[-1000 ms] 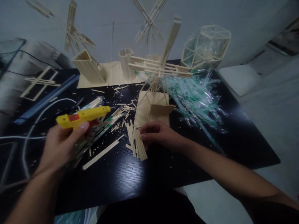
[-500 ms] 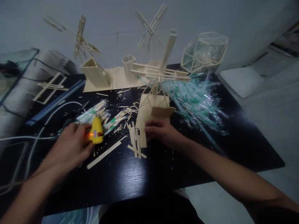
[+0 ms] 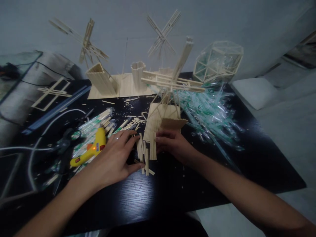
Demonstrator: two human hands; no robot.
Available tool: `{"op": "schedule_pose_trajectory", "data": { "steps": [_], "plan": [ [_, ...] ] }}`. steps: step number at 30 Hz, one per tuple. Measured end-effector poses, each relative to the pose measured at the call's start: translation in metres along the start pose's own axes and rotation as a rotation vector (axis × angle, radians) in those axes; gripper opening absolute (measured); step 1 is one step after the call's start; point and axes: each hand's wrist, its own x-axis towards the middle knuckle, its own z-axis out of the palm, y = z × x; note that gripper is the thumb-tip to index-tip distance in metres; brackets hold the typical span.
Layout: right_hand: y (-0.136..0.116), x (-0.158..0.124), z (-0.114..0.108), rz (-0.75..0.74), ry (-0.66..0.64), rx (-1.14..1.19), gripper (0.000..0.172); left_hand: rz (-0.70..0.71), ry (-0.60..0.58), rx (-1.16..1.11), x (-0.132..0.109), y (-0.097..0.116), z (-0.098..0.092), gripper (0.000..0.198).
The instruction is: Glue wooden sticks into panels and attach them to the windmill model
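My left hand (image 3: 120, 153) is open, its thumb and fingers spread around a small pile of short wooden sticks (image 3: 140, 151). It does not visibly grip them. Close by on the left lies a yellow hot glue gun (image 3: 100, 140), its orange light lit, on packets of sticks. My right hand (image 3: 174, 144) has its fingers curled in and pressed against the stick base (image 3: 153, 131) of a wooden windmill model, under a short raised panel (image 3: 174, 123). Its fingertips are partly hidden. Crossed stick blades (image 3: 172, 82) rise above this base.
Behind stand a triangular stick tower (image 3: 102, 79) with blades and a round stick tower (image 3: 138, 75). Clear plastic wrappers (image 3: 209, 108) cover the right side, below a faceted stick frame (image 3: 218, 62). A white cable (image 3: 46, 128) curls at left. Wood scraps litter the black table (image 3: 197, 191).
My left hand has let go of the glue gun, which now lies on the packets, and has moved right to the short sticks. My right hand stays at the model's base.
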Motion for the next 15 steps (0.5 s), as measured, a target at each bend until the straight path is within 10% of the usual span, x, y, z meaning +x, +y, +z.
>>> {"op": "schedule_pose_trajectory", "data": {
  "steps": [15],
  "plan": [
    [0.0030, -0.0007, 0.0015, -0.020, 0.016, -0.086, 0.034, 0.071, 0.197, -0.204, -0.0058, -0.0057, 0.0036, 0.072]
  ]
}}
